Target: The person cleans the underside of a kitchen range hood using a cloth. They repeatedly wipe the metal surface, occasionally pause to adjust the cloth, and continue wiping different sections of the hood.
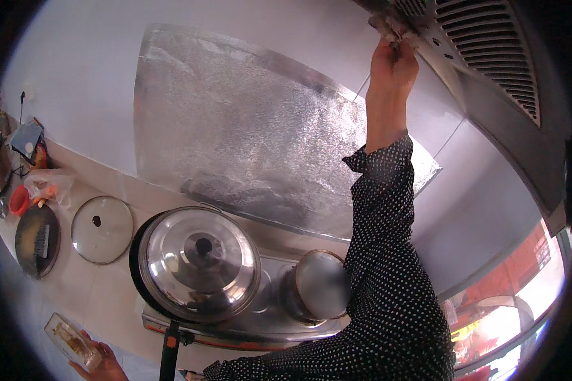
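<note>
Raised high at the upper right, my right hand [394, 57] is at the lower edge of a metal range hood [493, 90]. Its fingers are closed around a crumpled brownish thing [392, 29], blurred, perhaps a rag. A black sleeve with white dots covers that arm. At the lower left, my left hand [100, 362] holds a small clear rectangular container [71, 342] with brown matter in it. Between the hands, a wok or pan [140, 285] under a domed steel lid [200, 264] stands on a gas stove [267, 333], its black handle pointing towards me.
A pot with a lid [321, 284] stands on the stove's right side. To the left lie a glass lid [102, 230], a dark round board or lid [37, 242], a red bowl [19, 200] and a plastic bag [52, 183]. Foil sheeting [248, 124] covers the wall behind.
</note>
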{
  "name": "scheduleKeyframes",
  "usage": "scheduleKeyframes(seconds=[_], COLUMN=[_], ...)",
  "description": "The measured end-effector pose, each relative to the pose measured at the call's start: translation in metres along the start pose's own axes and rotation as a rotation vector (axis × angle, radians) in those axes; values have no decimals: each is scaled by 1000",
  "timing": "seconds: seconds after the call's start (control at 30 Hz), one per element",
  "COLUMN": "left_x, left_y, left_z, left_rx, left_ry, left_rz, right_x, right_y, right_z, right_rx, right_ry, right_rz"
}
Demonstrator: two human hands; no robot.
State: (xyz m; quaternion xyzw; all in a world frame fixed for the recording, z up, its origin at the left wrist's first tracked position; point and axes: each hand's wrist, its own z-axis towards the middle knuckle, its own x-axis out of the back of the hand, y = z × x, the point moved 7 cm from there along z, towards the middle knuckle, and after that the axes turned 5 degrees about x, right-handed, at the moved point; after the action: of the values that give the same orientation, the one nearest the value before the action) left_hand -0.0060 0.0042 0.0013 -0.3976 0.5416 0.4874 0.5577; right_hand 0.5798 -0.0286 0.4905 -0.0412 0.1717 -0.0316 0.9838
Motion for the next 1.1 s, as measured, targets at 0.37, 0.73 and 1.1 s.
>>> scheduleKeyframes(seconds=[0.37, 0.73, 1.1], left_x=[-14, -39, -38], left_y=[-10, -18, -18], left_z=[2, -8, -13], left_rx=[37, 55, 41], left_ry=[-54, -47, -46], left_rz=[-58, -40, -11], right_x=[17, 60, 10], right_y=[0, 9, -33], right_z=[30, 68, 5], right_rx=[108, 11, -13], right_ry=[-321, 108, -48], right_rz=[-423, -80, 46])
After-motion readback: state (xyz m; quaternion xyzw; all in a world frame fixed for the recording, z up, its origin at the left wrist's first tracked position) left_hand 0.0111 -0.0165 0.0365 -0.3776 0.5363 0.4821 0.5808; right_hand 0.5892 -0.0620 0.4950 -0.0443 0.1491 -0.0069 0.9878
